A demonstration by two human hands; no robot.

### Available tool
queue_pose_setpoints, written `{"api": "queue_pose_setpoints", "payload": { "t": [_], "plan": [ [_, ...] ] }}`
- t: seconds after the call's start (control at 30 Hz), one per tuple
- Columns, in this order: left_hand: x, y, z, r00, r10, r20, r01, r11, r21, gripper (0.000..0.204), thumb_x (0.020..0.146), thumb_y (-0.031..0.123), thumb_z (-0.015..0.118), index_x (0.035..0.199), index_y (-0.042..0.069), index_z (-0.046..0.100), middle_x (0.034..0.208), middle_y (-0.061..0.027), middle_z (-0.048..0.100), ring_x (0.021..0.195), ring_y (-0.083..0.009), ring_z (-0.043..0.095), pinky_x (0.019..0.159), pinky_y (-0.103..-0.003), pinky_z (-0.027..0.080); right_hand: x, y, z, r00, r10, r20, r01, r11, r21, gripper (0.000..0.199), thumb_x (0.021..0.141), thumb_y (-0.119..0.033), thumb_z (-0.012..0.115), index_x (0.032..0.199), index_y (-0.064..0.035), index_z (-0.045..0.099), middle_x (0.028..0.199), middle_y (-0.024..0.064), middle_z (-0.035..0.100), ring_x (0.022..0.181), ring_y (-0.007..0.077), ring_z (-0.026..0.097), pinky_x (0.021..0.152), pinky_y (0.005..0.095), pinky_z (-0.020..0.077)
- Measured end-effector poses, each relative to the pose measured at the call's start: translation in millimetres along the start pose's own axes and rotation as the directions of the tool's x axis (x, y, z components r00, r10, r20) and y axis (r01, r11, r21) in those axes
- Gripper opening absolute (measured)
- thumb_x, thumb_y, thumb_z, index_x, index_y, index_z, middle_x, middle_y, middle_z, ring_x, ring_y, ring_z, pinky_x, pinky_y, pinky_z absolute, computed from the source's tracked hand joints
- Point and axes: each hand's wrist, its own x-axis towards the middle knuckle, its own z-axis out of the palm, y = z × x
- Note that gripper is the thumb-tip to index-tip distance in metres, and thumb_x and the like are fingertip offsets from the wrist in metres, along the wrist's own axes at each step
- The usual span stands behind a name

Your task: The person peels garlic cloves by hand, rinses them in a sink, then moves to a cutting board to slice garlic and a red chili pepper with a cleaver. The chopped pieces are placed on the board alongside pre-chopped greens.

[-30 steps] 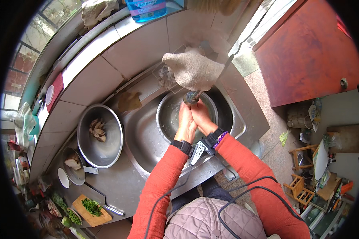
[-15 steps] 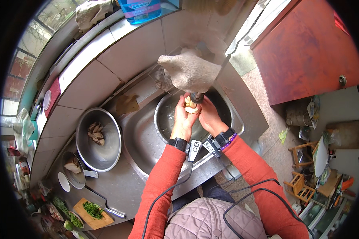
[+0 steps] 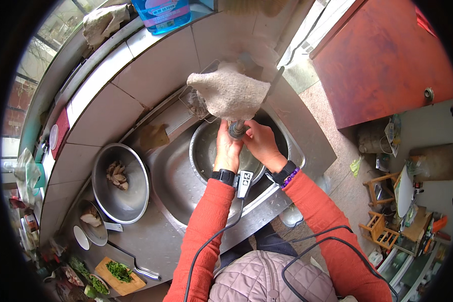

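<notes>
The tap [image 3: 236,131], likely stiff and slippery, suits holding by its end; how left hand [image 3: 228,151] and right hand [image 3: 262,145] grip, I cannot tell.

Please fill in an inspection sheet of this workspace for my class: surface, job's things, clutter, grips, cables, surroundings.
Surface: metal counter around a sink.
Job's things: basin in the sink; tap above it, draped with cloth.
Clutter: bowl of pale slices; pan; board with chopped greens.
Grips: left grip and right grip close together at the tap; contents hidden.
Cables: black cables along left sleeve, over right sleeve.
Surroundings: window left; red panel right.
</notes>
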Motion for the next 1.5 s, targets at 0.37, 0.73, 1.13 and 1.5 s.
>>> {"api": "queue_pose_setpoints", "payload": {
  "t": [0.37,0.73,1.13,1.5],
  "plan": [
    [12.3,0.6,-14.4,0.981,-0.122,-0.148,0.097,0.981,-0.168,0.007,0.095,0.012,0.061,0.097,0.005,0.061,0.084,-0.0061,0.065,0.071,-0.0160,0.064,0.062,-0.025,0.055,34.7,24.1,-30.6,0.960,0.279,-0.023,-0.213,0.780,0.588,0.026,0.096,-0.020,0.057,0.104,0.0030,0.065,0.084,0.0068,0.066,0.075,0.0137,0.066,0.064,0.0307,0.0522],
    [-17.9,22.3,-31.6,0.975,-0.203,-0.087,0.169,0.940,-0.295,0.019,0.096,0.010,0.061,0.111,-0.001,0.059,0.101,-0.0134,0.066,0.091,-0.0256,0.066,0.075,-0.033,0.061,118.6,45.1,-87.6,0.918,0.247,0.311,-0.386,0.741,0.550,0.065,0.101,-0.049,0.041,0.152,-0.0095,0.032,0.154,0.0079,0.035,0.138,0.0255,0.033,0.108,0.0536,0.0277],
    [-67.1,38.5,-33.6,0.994,-0.069,-0.082,0.107,0.671,0.734,0.025,0.096,0.034,0.065,0.098,0.009,0.064,0.073,0.0022,0.056,0.055,-0.0053,0.048,0.041,-0.019,0.030,-64.9,-22.9,-44.3,0.837,0.045,0.546,-0.547,0.100,0.831,0.044,0.101,-0.027,0.054,0.137,-0.0019,0.050,0.134,0.0146,0.058,0.118,0.0258,0.060,0.100,0.0392,0.0492],
    [-112.6,21.5,-1.7,0.911,0.162,0.381,-0.319,-0.309,0.896,0.028,0.088,0.035,0.070,0.092,0.007,0.073,0.070,0.0001,0.064,0.060,-0.0076,0.057,0.050,-0.028,0.046,-70.4,-38.3,-69.5,0.854,0.164,0.494,-0.327,0.908,0.263,0.058,0.101,-0.040,0.054,0.147,-0.0071,0.042,0.142,0.0079,0.050,0.132,0.0204,0.046,0.103,0.0410,0.0411]
  ]
}}
